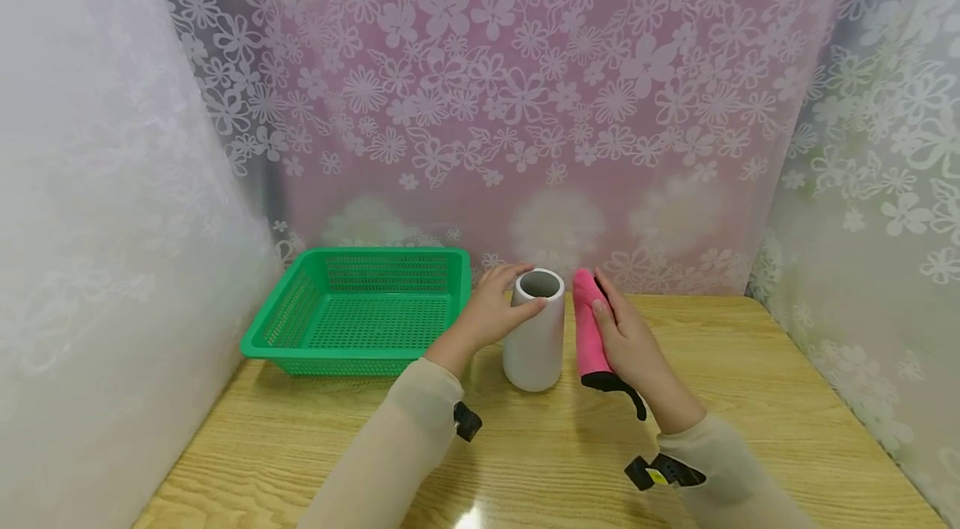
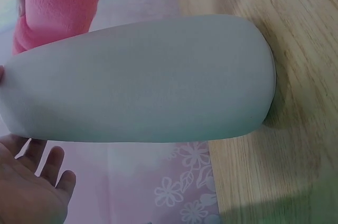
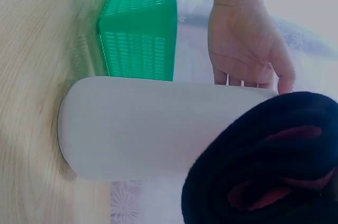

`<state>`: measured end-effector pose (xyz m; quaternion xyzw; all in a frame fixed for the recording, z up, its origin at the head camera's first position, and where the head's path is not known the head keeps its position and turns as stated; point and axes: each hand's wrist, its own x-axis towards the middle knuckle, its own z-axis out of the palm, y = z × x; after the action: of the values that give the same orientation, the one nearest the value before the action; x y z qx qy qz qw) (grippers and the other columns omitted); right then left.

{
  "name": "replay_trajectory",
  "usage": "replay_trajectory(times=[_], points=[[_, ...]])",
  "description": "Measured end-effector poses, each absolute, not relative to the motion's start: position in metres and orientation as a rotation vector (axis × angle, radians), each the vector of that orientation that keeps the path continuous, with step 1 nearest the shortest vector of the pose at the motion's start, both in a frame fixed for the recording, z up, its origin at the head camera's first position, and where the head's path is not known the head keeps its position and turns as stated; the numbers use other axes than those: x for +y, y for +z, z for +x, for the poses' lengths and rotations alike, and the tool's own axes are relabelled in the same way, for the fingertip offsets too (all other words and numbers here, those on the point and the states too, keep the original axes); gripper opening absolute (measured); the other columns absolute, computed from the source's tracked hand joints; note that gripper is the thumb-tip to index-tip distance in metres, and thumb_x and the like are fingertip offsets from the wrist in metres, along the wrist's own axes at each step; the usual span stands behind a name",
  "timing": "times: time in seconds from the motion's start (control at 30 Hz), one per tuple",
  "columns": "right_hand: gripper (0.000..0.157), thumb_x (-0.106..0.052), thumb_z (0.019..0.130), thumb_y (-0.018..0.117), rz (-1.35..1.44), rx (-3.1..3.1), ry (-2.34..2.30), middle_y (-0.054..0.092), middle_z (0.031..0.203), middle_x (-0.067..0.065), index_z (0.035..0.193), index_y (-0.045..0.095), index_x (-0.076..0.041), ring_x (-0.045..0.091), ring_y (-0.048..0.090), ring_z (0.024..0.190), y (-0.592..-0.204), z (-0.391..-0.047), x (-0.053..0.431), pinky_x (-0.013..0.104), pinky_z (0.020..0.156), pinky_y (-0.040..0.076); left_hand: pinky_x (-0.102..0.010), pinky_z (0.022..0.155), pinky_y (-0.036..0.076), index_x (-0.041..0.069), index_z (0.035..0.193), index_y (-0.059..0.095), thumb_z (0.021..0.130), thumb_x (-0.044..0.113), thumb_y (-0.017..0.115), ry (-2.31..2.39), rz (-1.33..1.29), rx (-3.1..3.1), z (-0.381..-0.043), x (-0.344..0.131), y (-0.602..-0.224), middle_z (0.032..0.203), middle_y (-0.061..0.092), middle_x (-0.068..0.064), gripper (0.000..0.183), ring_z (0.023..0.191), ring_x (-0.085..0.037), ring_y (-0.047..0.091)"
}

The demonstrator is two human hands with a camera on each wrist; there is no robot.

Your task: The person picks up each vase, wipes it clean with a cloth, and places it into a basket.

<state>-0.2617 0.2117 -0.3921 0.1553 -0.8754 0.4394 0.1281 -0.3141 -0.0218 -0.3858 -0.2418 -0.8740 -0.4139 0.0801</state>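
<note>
A tall white vase [image 1: 534, 346] with a round open mouth stands upright on the table. My left hand [image 1: 491, 308] holds it near the rim, thumb in front and fingers behind. To the vase's right, my right hand [image 1: 630, 341] grips a rolled pink fleece cloth [image 1: 589, 329] with a black lower edge and a dangling black strap. The roll is held nearly upright, above the table and beside the vase. From the right wrist view, the cloth's end [image 3: 211, 182] shows black and pink layers wound together. The vase's body [image 2: 142, 81] fills much of the left wrist view.
A green perforated plastic basket [image 1: 330, 354] sits left of the vase, close to my left forearm. The wooden table [image 1: 735, 396] meets a flowered pink curtain [image 1: 480, 96] at the back. Pale flowered curtains hang on both sides.
</note>
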Motion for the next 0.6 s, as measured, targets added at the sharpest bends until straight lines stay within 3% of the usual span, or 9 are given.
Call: replay_trajectory(times=[0.27, 0.6], points=[[0.057, -0.027, 0.109, 0.04, 0.468, -2.363, 1.177, 0.029, 0.158, 0.02, 0.162, 0.019, -0.021, 0.044, 0.037, 0.136, -0.395, -0.267, 0.201, 0.066, 0.104, 0.035, -0.058, 0.11, 0.035, 0.026, 0.148, 0.05, 0.092, 0.049, 0.068, -1.268, -0.728, -2.603, -0.313, -0.022, -0.386, 0.149, 0.047, -0.001, 0.063, 0.144, -0.028, 0.033], [0.055, -0.017, 0.107, 0.047, 0.511, -2.229, 1.023, 0.03, 0.159, 0.02, 0.159, 0.028, -0.01, 0.043, 0.032, 0.142, -0.402, -0.28, 0.185, 0.066, 0.107, 0.032, -0.057, 0.111, 0.034, 0.023, 0.148, 0.05, 0.093, 0.047, 0.069, -1.283, -0.736, -2.582, -0.313, -0.022, -0.389, 0.15, 0.047, -0.002, 0.063, 0.144, -0.026, 0.033]])
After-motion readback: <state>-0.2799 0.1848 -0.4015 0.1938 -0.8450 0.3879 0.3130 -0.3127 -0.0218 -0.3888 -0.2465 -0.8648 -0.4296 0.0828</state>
